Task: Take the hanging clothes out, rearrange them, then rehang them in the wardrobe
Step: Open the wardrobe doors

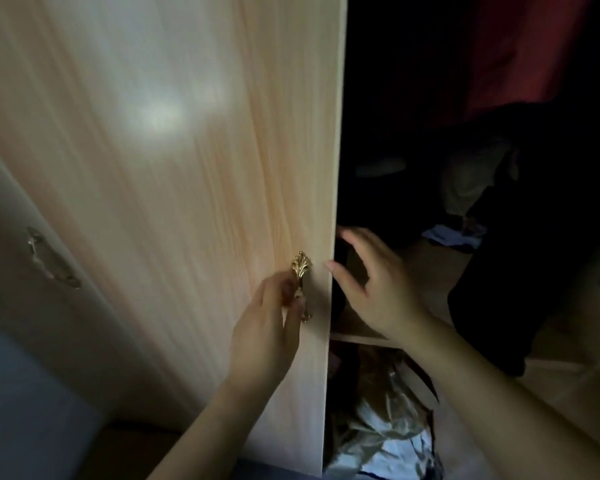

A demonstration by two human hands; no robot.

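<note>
Left hand (pixel 267 320): gripping ornate gold handle (pixel 301 282), pale wood-grain door (pixel 187 150).
Right hand (pixel 374 289): spread, empty, at door edge.
Clothes: dark hanging garments (pixel 520 254), two o'clock.
Risk: door swinging back could pinch my right hand.

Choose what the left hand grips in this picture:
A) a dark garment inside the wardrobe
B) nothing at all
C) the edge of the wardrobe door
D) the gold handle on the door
D: the left hand curls its fingers round the gold handle on the wardrobe door, while the right hand is spread open beside the door's edge.
</note>
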